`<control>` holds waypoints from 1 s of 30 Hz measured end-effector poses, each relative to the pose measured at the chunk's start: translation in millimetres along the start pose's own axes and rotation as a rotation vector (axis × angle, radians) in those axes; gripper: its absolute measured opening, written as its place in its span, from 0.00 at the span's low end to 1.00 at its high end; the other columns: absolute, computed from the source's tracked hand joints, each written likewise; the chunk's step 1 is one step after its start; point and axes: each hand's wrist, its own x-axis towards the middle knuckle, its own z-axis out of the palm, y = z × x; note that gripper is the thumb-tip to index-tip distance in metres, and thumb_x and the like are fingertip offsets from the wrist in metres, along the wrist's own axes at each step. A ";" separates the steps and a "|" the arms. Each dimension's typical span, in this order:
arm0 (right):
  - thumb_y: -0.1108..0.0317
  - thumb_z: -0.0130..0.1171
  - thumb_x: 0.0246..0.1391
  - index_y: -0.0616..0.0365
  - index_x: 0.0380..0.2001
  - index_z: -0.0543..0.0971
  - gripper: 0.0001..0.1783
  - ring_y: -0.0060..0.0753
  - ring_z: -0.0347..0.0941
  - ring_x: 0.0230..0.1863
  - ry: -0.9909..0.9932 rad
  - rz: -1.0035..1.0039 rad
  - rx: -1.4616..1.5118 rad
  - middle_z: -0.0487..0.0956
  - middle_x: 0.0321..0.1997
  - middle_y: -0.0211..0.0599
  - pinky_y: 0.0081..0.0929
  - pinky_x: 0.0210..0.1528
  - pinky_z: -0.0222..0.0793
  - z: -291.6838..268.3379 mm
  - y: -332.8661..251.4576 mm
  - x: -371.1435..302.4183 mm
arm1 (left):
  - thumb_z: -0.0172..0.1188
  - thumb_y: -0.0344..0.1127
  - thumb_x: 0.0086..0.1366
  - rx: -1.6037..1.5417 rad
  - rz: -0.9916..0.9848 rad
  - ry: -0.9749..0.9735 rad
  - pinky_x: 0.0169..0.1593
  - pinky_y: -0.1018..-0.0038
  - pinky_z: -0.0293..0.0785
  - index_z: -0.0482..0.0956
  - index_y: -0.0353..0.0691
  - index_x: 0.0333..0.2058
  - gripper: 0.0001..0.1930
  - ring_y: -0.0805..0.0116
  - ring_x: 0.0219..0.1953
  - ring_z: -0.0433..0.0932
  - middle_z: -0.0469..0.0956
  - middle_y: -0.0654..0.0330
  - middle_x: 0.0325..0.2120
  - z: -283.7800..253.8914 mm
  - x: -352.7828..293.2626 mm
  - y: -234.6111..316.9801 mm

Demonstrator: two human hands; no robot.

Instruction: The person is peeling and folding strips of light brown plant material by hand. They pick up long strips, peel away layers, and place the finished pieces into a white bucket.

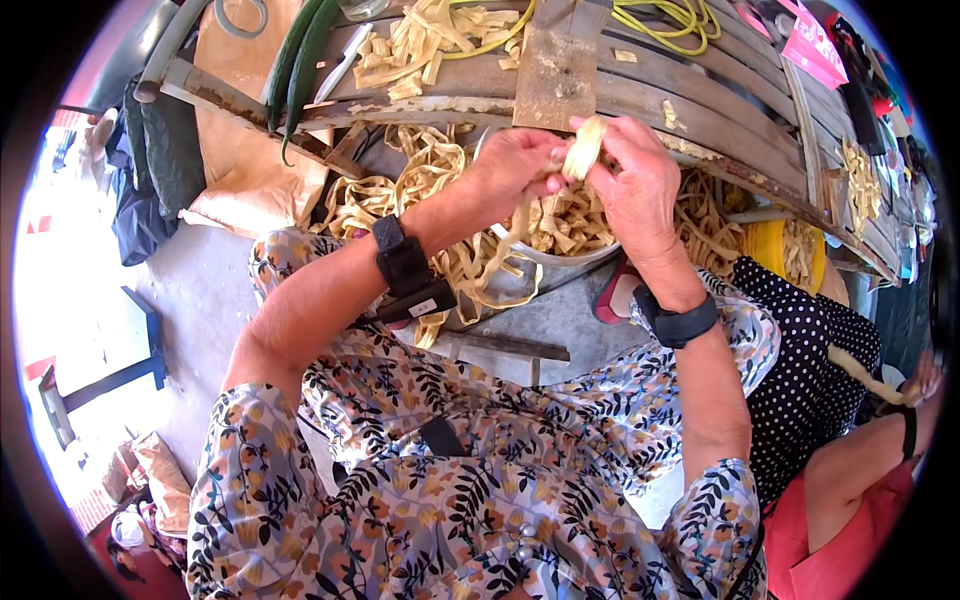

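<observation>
A folded pale strip (pixel 584 150) is gripped by left hand (pixel 518 168) and right hand (pixel 637 178), both grips closed, at the desk (pixel 690 85)'s near edge, above a basin (pixel 575 259) of loose strips (pixel 565 224).

A grey floor (pixel 215 270) is exposed at the left and is washed out to white by strong light toward the outer edge. The far side is spanned by a slatted wooden table (pixel 735 95), its near edge marked by brown patches. A dark frame (pixel 155 335) is positioned at the left.
</observation>
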 end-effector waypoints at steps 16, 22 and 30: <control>0.71 0.58 0.38 0.59 0.24 0.79 0.06 0.35 0.69 0.34 0.038 0.129 0.130 0.77 0.32 0.32 0.23 0.37 0.64 29.7 13.0 -5.7 | 0.49 0.37 0.62 0.991 0.514 0.192 0.19 0.84 0.66 0.68 0.32 0.37 0.12 0.80 0.19 0.69 0.70 0.63 0.18 5.1 -2.0 4.5; 0.77 0.60 0.39 0.64 0.26 0.80 0.06 0.22 0.69 0.37 0.228 0.312 0.734 0.76 0.40 0.34 0.18 0.41 0.64 8.4 15.1 11.0 | 0.49 0.42 0.62 0.145 0.096 0.168 0.19 0.87 0.51 0.70 0.36 0.35 0.13 0.84 0.16 0.57 0.64 0.70 0.16 17.5 -8.1 20.4; 0.75 0.59 0.44 0.65 0.29 0.79 0.07 0.20 0.71 0.35 0.284 0.591 1.020 0.75 0.40 0.35 0.16 0.38 0.69 -8.6 36.7 16.6 | 0.48 0.40 0.64 0.143 -0.034 -0.084 0.18 0.87 0.45 0.70 0.37 0.28 0.12 0.87 0.14 0.50 0.55 0.76 0.13 5.7 -12.0 26.0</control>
